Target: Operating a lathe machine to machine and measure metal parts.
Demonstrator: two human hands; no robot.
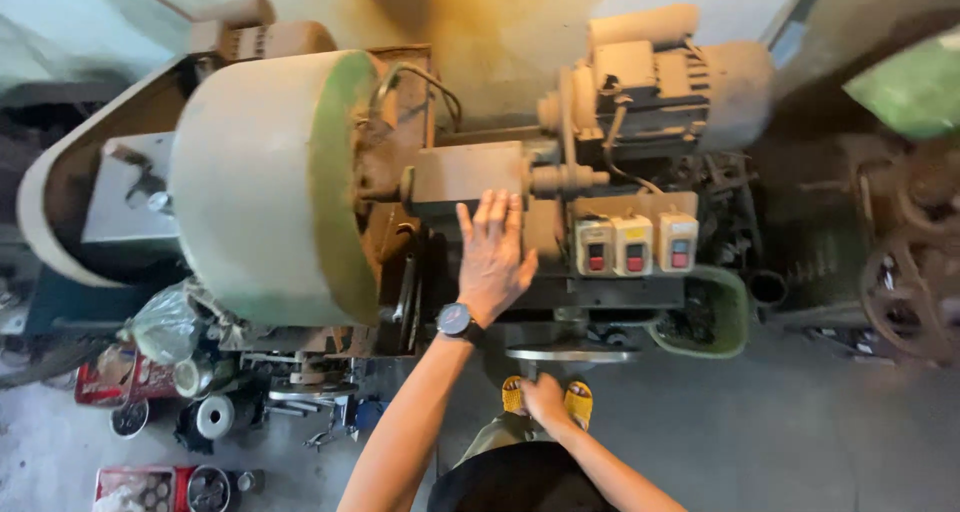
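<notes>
Grimy workshop floor [780, 442] lay below; my left hand [493, 255] rested flat, fingers spread, on the machine [470, 172], beside 3 switches [634, 243]; right hand [545, 400] hung loose, empty.

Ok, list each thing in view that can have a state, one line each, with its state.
Left hand: open, fingers spread, flat on the machine body.
Right hand: low, near the knee, holds nothing visible.
Flywheel: blurred; spinning or not, cannot tell.
Three switch boxes: mounted side by side, untouched; on or off, cannot tell.
Electric motor: bolted on top, dusty.
Green bin: upright, dark parts inside.
</notes>
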